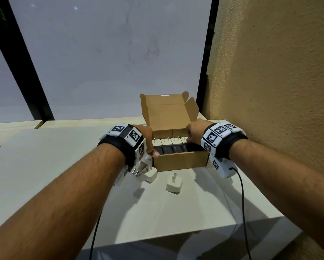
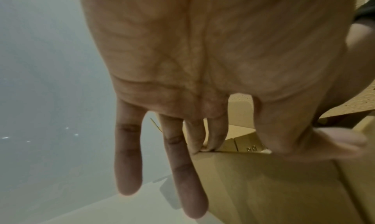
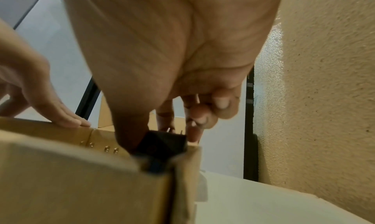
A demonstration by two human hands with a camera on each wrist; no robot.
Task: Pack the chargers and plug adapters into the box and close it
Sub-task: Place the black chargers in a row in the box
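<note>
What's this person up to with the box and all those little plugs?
A person is packing chargers into an open cardboard box. The right hand is fitting a black charger into the box's right end, while the left hand steadies the left wall. Two white plug adapters wait on the table; the lid stands open.

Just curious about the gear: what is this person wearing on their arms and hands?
Bare forearms, no sleeves or gloves. Each wrist carries a black strap ringed with white blocks printed with black-and-white square codes. A thin black cable trails from each wrist unit.
</note>
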